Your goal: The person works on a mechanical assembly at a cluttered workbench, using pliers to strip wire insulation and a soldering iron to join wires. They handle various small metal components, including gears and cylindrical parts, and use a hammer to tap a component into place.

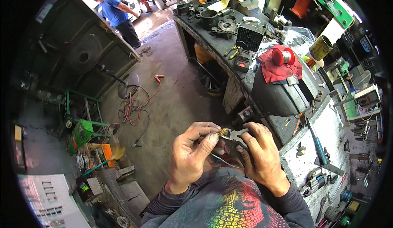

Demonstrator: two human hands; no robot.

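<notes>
one small gold-coloured piece (pixel 223 131) sits near, just right of centre, in the head view, pinched by thumb and fingers of the left hand (pixel 189 154). the right hand (pixel 263 158) is wrapped around grey pliers (pixel 235 135), their tips at the piece; whether they clamp it i cannot tell. farther right, a red spool (pixel 283 56) rests on a red cloth (pixel 268 67); far left, coiled cables (pixel 132 110) lie on the floor (pixel 174 93).

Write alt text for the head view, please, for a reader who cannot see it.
A person pinches a golden piece in the left grip and holds pliers at it in the right grip, above a workshop floor. Metal parts clutter a workbench.
</notes>
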